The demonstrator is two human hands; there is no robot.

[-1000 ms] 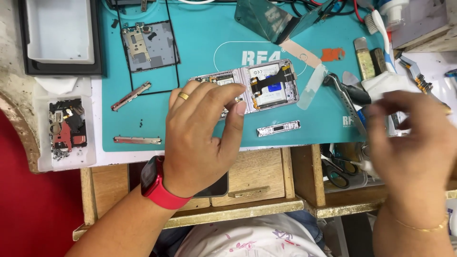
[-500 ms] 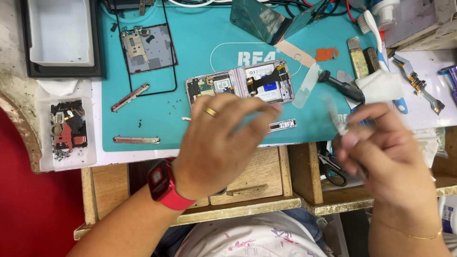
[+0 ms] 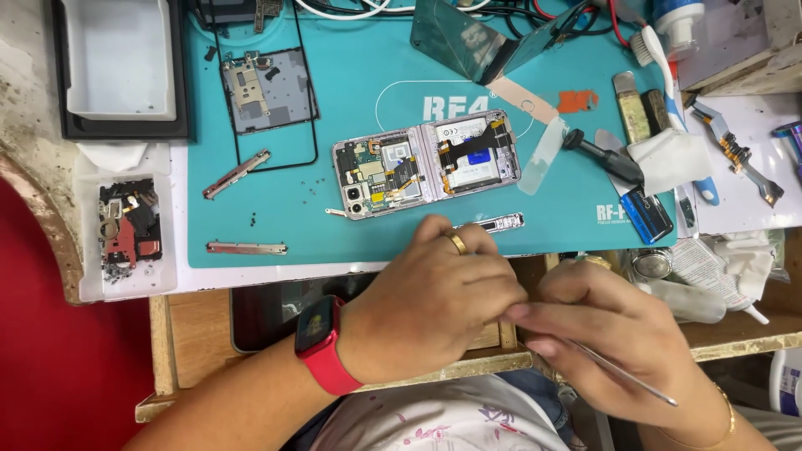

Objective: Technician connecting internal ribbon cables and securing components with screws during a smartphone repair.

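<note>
Steel tweezers (image 3: pixel 622 373) sit pinched in your right hand (image 3: pixel 614 342), their thin shaft slanting back toward your wrist, while your left hand (image 3: pixel 434 296), curled with a gold ring (image 3: pixel 456 242) and a red watch (image 3: pixel 322 342) on that arm, presses its closed fingertips against the right ones at the near edge of the teal mat (image 3: pixel 334 230); whether they pinch something between them is hidden. Just beyond your knuckles lies the opened folding phone (image 3: pixel 426 163), a small metal strip (image 3: pixel 501 222) beside it. Far left, a clear tray (image 3: pixel 92 250) holds dark and red phone parts, and the white tray (image 3: pixel 121 58) above it shows only bare walls.
</note>
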